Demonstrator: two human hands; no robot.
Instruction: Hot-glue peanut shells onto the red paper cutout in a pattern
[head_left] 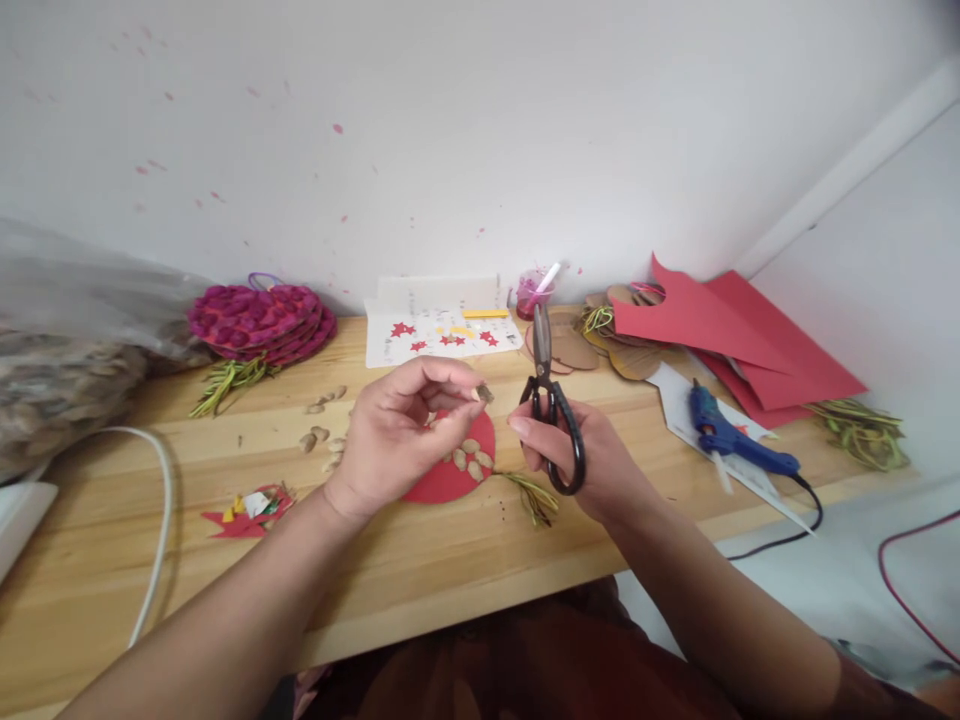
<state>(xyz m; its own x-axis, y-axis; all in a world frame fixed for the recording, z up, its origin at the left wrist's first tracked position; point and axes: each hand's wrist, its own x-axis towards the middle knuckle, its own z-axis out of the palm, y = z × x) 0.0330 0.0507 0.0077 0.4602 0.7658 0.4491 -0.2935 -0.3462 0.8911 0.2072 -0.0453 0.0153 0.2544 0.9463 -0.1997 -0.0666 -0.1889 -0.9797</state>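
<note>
Between thumb and forefinger, my left hand (409,430) pinches a small brownish nut shell (484,393). My right hand (581,455) grips black-handled scissors (551,400), blades pointing up and away from me; the blades look closed. Below my left hand lies a red paper disc (442,488), partly hidden by that hand. Several tan nut shells (469,458) rest on the disc. A bundle of green strands (532,498) extends from its right edge. More loose shells (315,437) are scattered on the table left of my left hand.
A blue glue gun (739,435) with a cord lies at right, near red paper sheets (772,350). Behind are a white sheet with red stars (382,350) and a cup (531,290). Purple discs (262,320) and a bag of shells (67,400) stand at left.
</note>
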